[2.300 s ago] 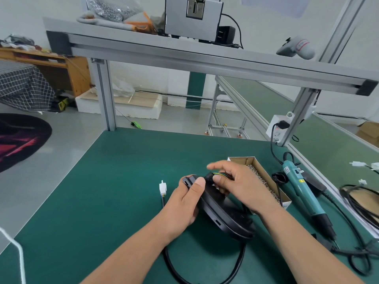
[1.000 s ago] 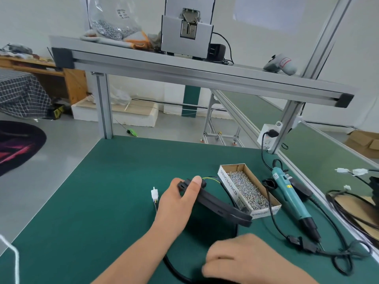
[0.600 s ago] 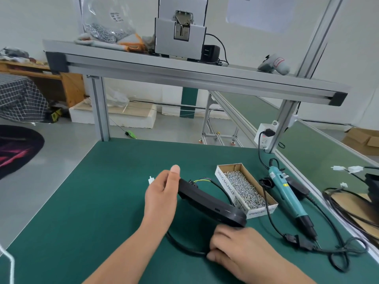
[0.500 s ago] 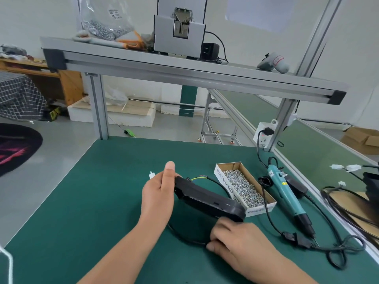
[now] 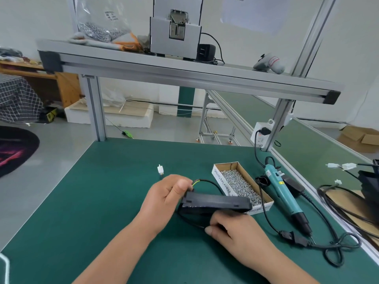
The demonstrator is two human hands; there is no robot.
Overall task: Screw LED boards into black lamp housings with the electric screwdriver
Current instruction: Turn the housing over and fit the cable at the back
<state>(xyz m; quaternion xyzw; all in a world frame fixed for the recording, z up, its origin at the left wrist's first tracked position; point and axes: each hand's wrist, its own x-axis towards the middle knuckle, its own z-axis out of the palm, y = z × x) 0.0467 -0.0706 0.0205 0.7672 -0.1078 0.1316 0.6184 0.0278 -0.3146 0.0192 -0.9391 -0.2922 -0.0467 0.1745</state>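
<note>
The left hand (image 5: 166, 198) grips the left end of the black lamp housing (image 5: 217, 201), thumb on top. The right hand (image 5: 235, 228) curls under its right end; whether it holds the housing or the cable (image 5: 207, 182) cannot be told. The housing is flat, matte, seen edge-on and held level above the green mat (image 5: 102, 191). Just behind it stands the screw box (image 5: 222, 181), and the teal electric screwdriver (image 5: 283, 193) lies beyond.

Above the green table (image 5: 102, 191) an aluminium shelf (image 5: 184, 76) carries a grey machine (image 5: 174, 27), a clear bag of metal parts (image 5: 98, 27) and a black adapter (image 5: 206, 52), while a white socket (image 5: 259, 134) is fixed to its right post.
</note>
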